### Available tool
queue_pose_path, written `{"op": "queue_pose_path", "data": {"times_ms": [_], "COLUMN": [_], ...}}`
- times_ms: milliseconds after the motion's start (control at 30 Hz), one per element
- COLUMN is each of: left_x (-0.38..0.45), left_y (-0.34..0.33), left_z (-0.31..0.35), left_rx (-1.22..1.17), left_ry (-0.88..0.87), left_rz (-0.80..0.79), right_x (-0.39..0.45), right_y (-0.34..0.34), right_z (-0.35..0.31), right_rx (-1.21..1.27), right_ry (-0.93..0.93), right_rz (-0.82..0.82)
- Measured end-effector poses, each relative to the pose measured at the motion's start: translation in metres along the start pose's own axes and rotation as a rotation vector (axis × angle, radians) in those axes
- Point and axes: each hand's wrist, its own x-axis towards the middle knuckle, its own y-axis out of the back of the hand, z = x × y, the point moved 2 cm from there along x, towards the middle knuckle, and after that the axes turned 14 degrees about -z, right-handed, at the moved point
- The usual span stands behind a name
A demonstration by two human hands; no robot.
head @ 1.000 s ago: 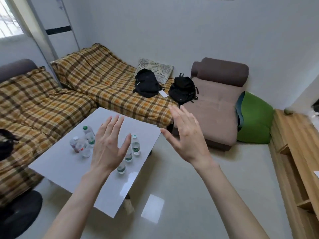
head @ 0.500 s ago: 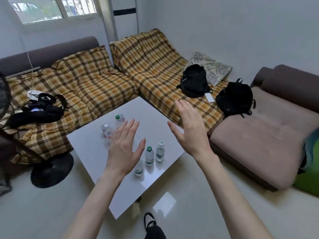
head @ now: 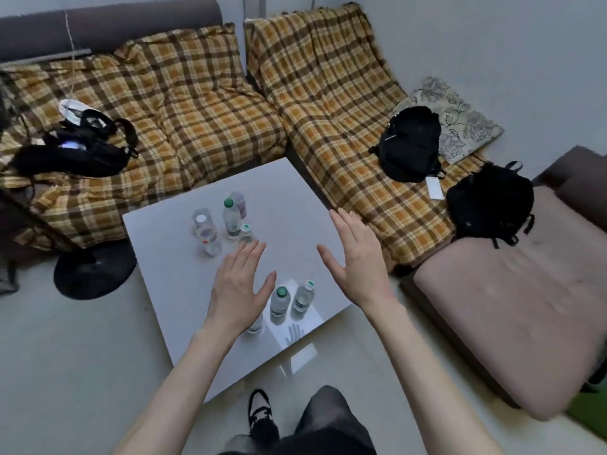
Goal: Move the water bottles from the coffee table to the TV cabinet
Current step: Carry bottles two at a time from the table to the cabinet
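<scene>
Left hand (head: 237, 287): fingers spread, holding nothing, above the surface (head: 164, 257). Right hand (head: 356, 262): likewise spread, empty. Water bottles (head: 279, 302): upright between and beyond both hands.

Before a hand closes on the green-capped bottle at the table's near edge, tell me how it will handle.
The green-capped bottle stands upright and narrow, so a sideways nudge would probably tip it. Clear plastic, likely smooth and a little slippery. It seems full, so fairly heavy for its size.
</scene>
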Motion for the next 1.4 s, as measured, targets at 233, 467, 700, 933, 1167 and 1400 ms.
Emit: {"op": "queue_pose_path", "data": {"times_ms": [233, 467, 700, 933, 1167, 1400], "left_x": [0.045, 0.074, 0.088, 0.088, 0.092, 0.101], "left_y": [-0.064, -0.127, -0.174, -0.209, -0.22, -0.218], "left_z": [-0.011, -0.017, -0.023, -0.043, -0.058, -0.058], "left_rx": [0.001, 0.064, 0.052, 0.093, 0.04, 0.034], "left_ry": [0.136, 0.276, 0.388, 0.422, 0.423, 0.408], "left_rz": [-0.128, -0.277, -0.422, -0.508, -0.48, -0.503], "right_x": [0.042, 0.063, 0.07, 0.077, 0.084, 0.084], "right_y": [-0.05, -0.108, -0.165, -0.21, -0.235, -0.235], "right_z": [0.057, 0.097, 0.108, 0.115, 0.112, 0.116], "right_rx": [0.039, 0.038, -0.09, -0.188, -0.173, -0.182], "right_ry": [0.105, 0.192, 0.228, 0.104, 0.05, 0.02], "right_rz": [-0.206, -0.476, -0.719, -0.877, -0.955, -0.93]}}
